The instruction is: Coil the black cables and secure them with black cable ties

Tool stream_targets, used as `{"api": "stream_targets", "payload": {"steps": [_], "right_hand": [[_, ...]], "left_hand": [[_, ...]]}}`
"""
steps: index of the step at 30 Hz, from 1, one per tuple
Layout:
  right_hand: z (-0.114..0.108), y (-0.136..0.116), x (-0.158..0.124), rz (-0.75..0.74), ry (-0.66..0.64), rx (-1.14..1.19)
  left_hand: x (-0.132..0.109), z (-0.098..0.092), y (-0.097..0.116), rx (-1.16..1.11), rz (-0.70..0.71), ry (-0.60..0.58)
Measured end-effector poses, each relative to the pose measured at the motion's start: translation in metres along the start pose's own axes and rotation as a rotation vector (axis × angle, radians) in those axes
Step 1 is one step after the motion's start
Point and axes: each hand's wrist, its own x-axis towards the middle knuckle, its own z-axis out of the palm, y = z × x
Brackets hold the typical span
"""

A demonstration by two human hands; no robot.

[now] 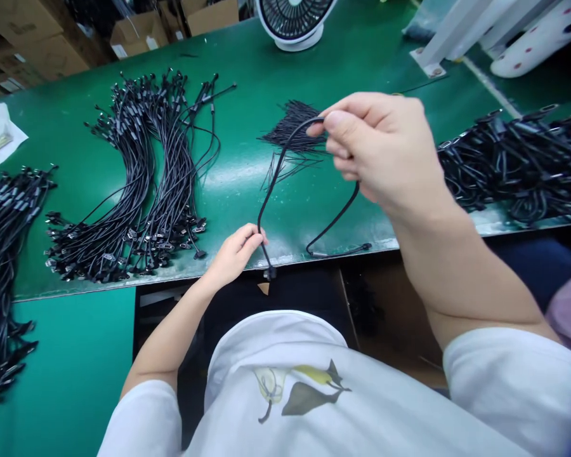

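Observation:
A thin black cable arches between my two hands above the green table. My right hand is raised and pinches the top of the cable's loop between thumb and fingers. My left hand is closed on the cable low down at the table's front edge, just above its connector end. The cable's other end trails down from my right hand and lies on the table edge. Behind my right hand lies a small bundle of thin black ties.
Two fanned bunches of black cables lie left of centre. More cables are heaped at the far left and at the right. A white desk fan stands at the back, with cardboard boxes behind the table.

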Motion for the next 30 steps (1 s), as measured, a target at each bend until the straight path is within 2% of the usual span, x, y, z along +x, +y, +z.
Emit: {"api": "stream_targets", "payload": {"steps": [2, 4, 6, 8, 10, 12, 14, 16, 17, 18, 20, 22, 24, 26, 30], "right_hand": [[-0.017, 0.013, 0.011, -0.024, 0.028, -0.125], [-0.037, 0.038, 0.017, -0.110, -0.010, -0.377], [-0.056, 0.073, 0.015, -0.196, -0.189, -0.547], [-0.066, 0.112, 0.005, -0.227, -0.531, -0.441], [-0.061, 0.141, -0.014, -0.234, -0.565, -0.372], [-0.044, 0.147, -0.042, -0.216, -0.463, -0.575], [-0.020, 0.129, -0.071, -0.205, -0.498, -0.885], [0.007, 0.095, -0.092, -0.250, -0.721, -1.062], [0.019, 0.077, -0.095, -0.292, -0.839, -1.066], [0.030, 0.061, -0.094, -0.331, -0.904, -1.046], [0.042, 0.038, -0.082, -0.369, -0.888, -1.000], [0.041, 0.031, -0.065, -0.348, -0.771, -0.972], [0.032, 0.034, -0.051, -0.307, -0.706, -0.902], [0.024, 0.044, -0.044, -0.279, -0.676, -0.821], [0.022, 0.058, -0.044, -0.262, -0.591, -0.813]], "left_hand": [[-0.005, -0.002, 0.004, -0.286, -0.128, -0.071], [-0.010, -0.013, 0.011, -0.540, -0.204, -0.017], [-0.014, -0.032, 0.022, -0.708, -0.187, 0.149], [-0.018, -0.054, 0.034, -0.799, -0.091, 0.362], [-0.022, -0.071, 0.043, -0.793, 0.002, 0.522], [-0.023, -0.078, 0.044, -0.679, 0.038, 0.578], [-0.021, -0.070, 0.036, -0.442, 0.052, 0.534], [-0.018, -0.050, 0.021, -0.105, 0.105, 0.430], [-0.018, -0.039, 0.014, 0.069, 0.146, 0.351], [-0.019, -0.028, 0.007, 0.217, 0.179, 0.259], [-0.023, -0.012, -0.001, 0.342, 0.152, 0.056], [-0.029, -0.008, -0.002, 0.206, 0.009, -0.063], [-0.033, -0.013, 0.004, -0.051, -0.133, -0.036], [-0.035, -0.021, 0.012, -0.235, -0.209, 0.003], [-0.035, -0.029, 0.019, -0.388, -0.307, -0.090]]}}
